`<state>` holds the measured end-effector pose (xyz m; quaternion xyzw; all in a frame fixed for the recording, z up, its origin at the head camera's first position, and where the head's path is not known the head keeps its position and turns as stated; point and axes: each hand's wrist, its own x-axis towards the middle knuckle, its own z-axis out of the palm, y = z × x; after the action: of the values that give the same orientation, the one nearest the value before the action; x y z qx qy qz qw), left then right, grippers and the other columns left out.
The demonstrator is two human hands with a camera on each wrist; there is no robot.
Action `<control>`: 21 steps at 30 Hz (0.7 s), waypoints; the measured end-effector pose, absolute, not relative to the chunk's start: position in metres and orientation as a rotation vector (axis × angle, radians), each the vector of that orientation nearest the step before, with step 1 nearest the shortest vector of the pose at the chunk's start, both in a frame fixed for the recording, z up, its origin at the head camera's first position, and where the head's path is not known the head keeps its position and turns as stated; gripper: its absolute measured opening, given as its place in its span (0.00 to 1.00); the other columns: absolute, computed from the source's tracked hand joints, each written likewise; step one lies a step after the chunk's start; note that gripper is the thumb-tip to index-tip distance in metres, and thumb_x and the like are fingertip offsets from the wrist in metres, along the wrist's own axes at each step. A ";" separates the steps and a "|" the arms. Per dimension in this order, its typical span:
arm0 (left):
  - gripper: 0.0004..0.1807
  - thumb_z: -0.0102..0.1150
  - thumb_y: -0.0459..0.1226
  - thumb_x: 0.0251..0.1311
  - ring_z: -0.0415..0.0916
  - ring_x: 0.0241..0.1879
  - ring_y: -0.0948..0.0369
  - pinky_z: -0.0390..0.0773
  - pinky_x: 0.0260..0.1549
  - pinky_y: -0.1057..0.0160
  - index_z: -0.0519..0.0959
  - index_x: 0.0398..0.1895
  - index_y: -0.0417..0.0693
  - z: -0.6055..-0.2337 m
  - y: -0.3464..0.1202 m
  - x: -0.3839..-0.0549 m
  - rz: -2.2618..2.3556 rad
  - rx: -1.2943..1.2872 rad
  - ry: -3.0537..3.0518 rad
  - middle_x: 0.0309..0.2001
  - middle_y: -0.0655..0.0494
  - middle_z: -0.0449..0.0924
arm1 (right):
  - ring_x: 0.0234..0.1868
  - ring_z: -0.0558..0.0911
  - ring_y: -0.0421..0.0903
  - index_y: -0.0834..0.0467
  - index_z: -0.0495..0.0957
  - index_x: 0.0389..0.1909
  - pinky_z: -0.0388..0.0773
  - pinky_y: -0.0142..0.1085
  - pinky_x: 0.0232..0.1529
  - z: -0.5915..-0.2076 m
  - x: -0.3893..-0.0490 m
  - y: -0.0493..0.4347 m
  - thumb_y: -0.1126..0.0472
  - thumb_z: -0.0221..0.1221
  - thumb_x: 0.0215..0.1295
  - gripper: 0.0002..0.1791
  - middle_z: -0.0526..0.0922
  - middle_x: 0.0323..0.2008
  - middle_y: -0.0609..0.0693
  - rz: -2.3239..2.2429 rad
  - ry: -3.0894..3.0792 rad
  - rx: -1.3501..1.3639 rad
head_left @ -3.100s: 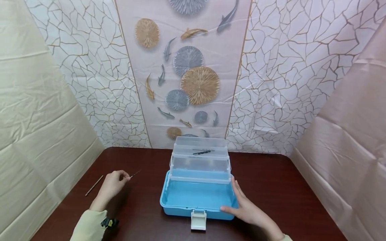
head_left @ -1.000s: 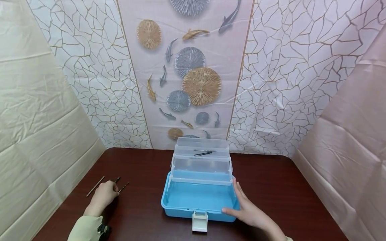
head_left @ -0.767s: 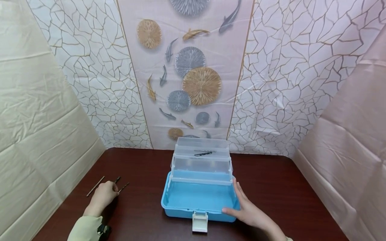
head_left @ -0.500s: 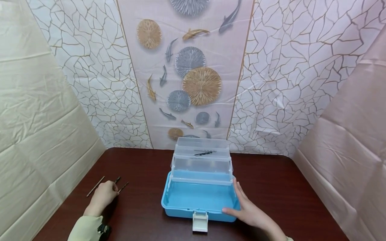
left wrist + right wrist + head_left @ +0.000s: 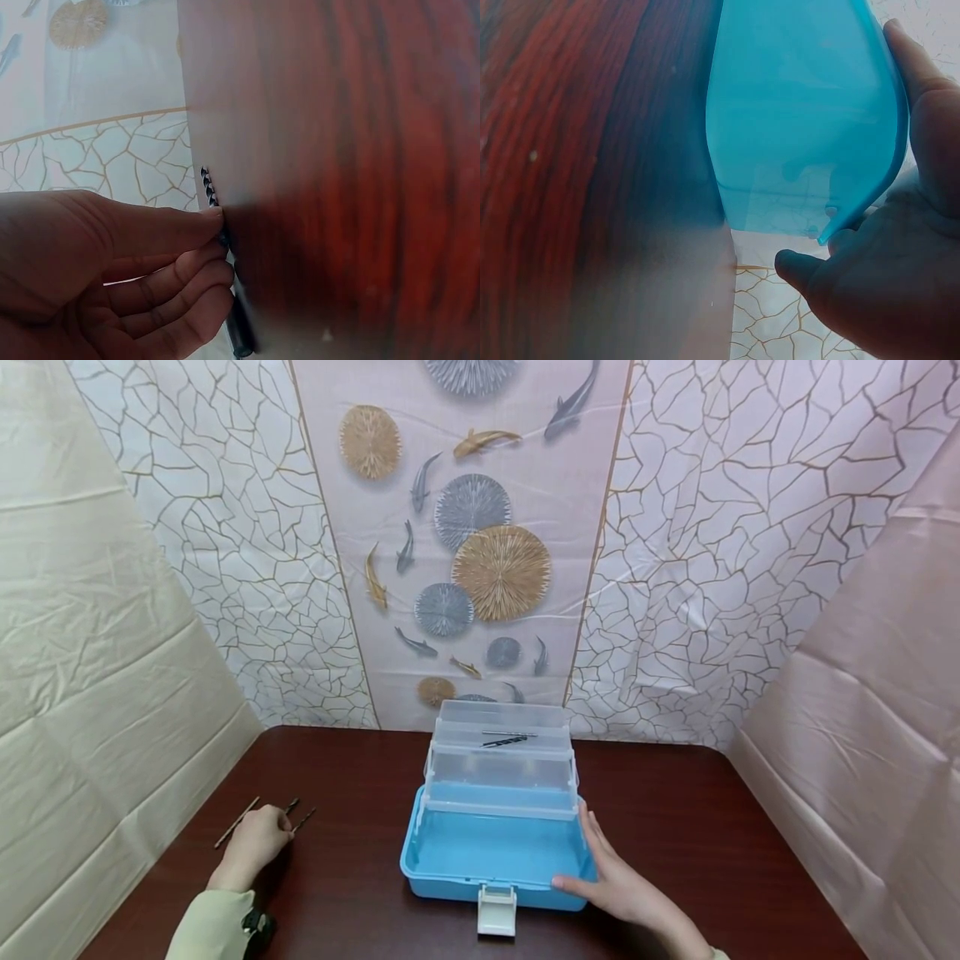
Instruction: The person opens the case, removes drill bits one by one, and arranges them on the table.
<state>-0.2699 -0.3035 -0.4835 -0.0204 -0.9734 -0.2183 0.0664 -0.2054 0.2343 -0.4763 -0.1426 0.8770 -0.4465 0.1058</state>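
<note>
My left hand (image 5: 258,839) is low over the table's left side, thumb and fingertips pinching a slim twist drill bit (image 5: 303,820). In the left wrist view, the dark fluted end of a drill bit (image 5: 208,186) sticks out past the thumb. Just beyond the knuckles, the tip of a second bit (image 5: 292,807) shows, the rest hidden. A third, brownish bit (image 5: 237,822) lies to the left. My right hand (image 5: 611,881) rests at the right front corner of a blue toolbox (image 5: 442,887), thumb at the front rim, fingers extended along the side.
The toolbox stands open, clear tiered trays (image 5: 498,768) raised at its back. Dark and silver drill bits (image 5: 506,742) lie in the upper tray. A white latch (image 5: 497,910) hangs at the front. Patterned cloth (image 5: 465,568) closes off the dark red table's (image 5: 660,810) back.
Since the oldest frame, my left hand has moved left and down with a bit, beside the lying bits. Lately the pinched bit has shifted only slightly. My right hand has stayed on the toolbox.
</note>
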 end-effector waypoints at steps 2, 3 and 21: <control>0.07 0.67 0.28 0.54 0.71 0.23 0.57 0.74 0.27 0.52 0.79 0.21 0.41 -0.484 -0.305 -0.271 -0.665 -0.057 -2.938 0.22 0.54 0.78 | 0.77 0.31 0.65 0.51 0.22 0.80 0.47 0.67 0.69 -0.476 -0.205 0.234 0.48 0.67 0.66 0.64 0.24 0.78 0.65 -1.316 2.581 -0.417; 0.07 0.66 0.28 0.54 0.71 0.23 0.57 0.74 0.26 0.53 0.79 0.22 0.42 -0.484 -0.306 -0.271 -0.665 -0.054 -2.940 0.22 0.54 0.78 | 0.77 0.31 0.65 0.51 0.22 0.80 0.47 0.67 0.69 -0.475 -0.205 0.234 0.48 0.66 0.67 0.64 0.24 0.78 0.65 -1.317 2.581 -0.419; 0.05 0.66 0.29 0.54 0.74 0.25 0.52 0.76 0.27 0.47 0.79 0.24 0.42 -0.483 -0.319 -0.278 -0.662 0.002 -2.959 0.28 0.46 0.79 | 0.77 0.30 0.64 0.52 0.22 0.79 0.45 0.67 0.70 -0.476 -0.205 0.234 0.48 0.67 0.66 0.64 0.23 0.78 0.65 -1.310 2.590 -0.422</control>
<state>-0.2777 -0.3185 -0.4835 0.0007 -0.9744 -0.2179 0.0548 -0.2048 0.2337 -0.4760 -0.1430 0.8782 -0.4444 0.1041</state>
